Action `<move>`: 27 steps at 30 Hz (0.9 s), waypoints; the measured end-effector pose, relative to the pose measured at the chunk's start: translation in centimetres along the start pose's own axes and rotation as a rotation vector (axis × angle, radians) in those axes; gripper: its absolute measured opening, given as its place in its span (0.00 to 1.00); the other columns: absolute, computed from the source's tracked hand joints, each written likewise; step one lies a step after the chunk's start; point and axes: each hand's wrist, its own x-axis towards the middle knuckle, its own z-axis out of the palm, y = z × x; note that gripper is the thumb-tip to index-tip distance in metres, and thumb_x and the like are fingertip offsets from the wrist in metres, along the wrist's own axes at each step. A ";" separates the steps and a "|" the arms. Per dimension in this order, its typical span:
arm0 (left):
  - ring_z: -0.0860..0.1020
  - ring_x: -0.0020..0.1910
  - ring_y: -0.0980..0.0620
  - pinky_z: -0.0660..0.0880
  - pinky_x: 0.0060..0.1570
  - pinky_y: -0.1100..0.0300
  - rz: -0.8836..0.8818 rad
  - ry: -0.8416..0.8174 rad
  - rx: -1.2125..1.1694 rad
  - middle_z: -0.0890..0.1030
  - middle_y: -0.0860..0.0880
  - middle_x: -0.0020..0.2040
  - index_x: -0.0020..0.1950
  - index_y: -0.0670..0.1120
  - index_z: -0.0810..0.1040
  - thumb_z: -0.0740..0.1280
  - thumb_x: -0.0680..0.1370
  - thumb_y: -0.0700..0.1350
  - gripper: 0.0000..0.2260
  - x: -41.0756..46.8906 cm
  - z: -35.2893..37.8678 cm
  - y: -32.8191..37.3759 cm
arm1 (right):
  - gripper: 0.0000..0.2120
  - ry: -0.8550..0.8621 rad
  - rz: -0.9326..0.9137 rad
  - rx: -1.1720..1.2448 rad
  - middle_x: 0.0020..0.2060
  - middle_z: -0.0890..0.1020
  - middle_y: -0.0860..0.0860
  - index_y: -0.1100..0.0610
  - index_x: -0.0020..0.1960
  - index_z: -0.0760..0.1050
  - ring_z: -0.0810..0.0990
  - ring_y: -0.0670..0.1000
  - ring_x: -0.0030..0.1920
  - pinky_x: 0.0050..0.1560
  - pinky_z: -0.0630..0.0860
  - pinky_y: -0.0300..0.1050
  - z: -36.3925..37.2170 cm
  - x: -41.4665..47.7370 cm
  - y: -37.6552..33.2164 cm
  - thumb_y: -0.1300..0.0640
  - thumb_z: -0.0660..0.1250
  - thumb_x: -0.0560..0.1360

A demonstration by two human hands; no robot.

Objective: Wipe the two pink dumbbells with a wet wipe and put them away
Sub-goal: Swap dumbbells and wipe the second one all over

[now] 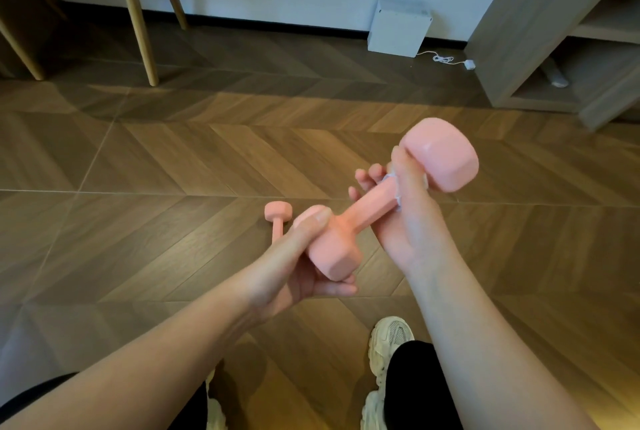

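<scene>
One pink dumbbell (pixel 367 218) is being held up off the floor (pixel 138 169), tilted, w/ its lower head being gripped by the left hand (pixel 301 266): thumb on top, fingers curled under. The handle, close to the upper head, is being wrapped by the right hand (pixel 408 218), & the wet wipe (pixel 392 180) is being pressed between fingers & handle; only a bit of white is showing. The second dumbbell (pixel 278 212) is lying on the floor just beyond the left hand, partly hidden by it & not being touched. By the look of it, the held dumbbell is being judged small but dense, stiff, w/ a smooth coating that is prob. going slippery wherever it is wetted. The flat-sided head is being judged the safer hold, since its edges give the fingers purchase; the damp handle is best left to the wipe. A shelf unit (pixel 519 31) is standing well apart at the right; whether it is the storage spot cannot be told.
</scene>
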 end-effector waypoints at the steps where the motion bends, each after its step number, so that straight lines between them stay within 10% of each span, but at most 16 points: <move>1: 0.80 0.37 0.42 0.83 0.38 0.50 0.015 0.016 -0.035 0.78 0.36 0.43 0.68 0.42 0.68 0.74 0.64 0.60 0.39 -0.1 0.0 0.1 | 0.06 -0.032 -0.024 -0.029 0.35 0.80 0.50 0.53 0.54 0.73 0.82 0.50 0.44 0.57 0.78 0.53 0.1 -0.3 0.0 0.54 0.67 0.79; 11: 0.79 0.35 0.39 0.82 0.33 0.50 0.089 0.087 -0.183 0.79 0.36 0.42 0.71 0.39 0.67 0.73 0.63 0.58 0.42 0.1 0.0 0.8 | 0.09 -0.173 -0.024 -0.066 0.54 0.85 0.55 0.56 0.59 0.77 0.84 0.50 0.55 0.54 0.81 0.46 -0.8 -1.2 -0.6 0.58 0.61 0.82; 16: 0.79 0.35 0.40 0.82 0.34 0.50 0.106 0.081 -0.206 0.80 0.38 0.42 0.71 0.41 0.69 0.73 0.66 0.57 0.37 -0.2 -0.5 1.2 | 0.22 -0.032 0.045 -0.142 0.45 0.82 0.57 0.64 0.56 0.78 0.78 0.47 0.33 0.34 0.75 0.37 -2.1 -0.7 -0.3 0.78 0.50 0.76; 23: 0.79 0.36 0.42 0.83 0.35 0.51 0.108 0.082 -0.209 0.77 0.38 0.46 0.69 0.38 0.71 0.69 0.69 0.58 0.35 -0.3 0.7 1.4 | 0.13 -0.174 0.123 -0.252 0.30 0.69 0.49 0.61 0.63 0.74 0.61 0.46 0.29 0.33 0.59 0.41 -2.8 -1.4 -0.9 0.63 0.60 0.79; 27: 0.79 0.37 0.41 0.83 0.35 0.50 0.107 0.072 -0.227 0.76 0.35 0.49 0.70 0.38 0.71 0.72 0.68 0.58 0.37 0.0 0.9 0.5 | 0.09 -0.202 0.036 -0.410 0.43 0.79 0.50 0.56 0.58 0.77 0.75 0.48 0.41 0.41 0.70 0.42 -2.4 -1.1 -0.1 0.55 0.66 0.80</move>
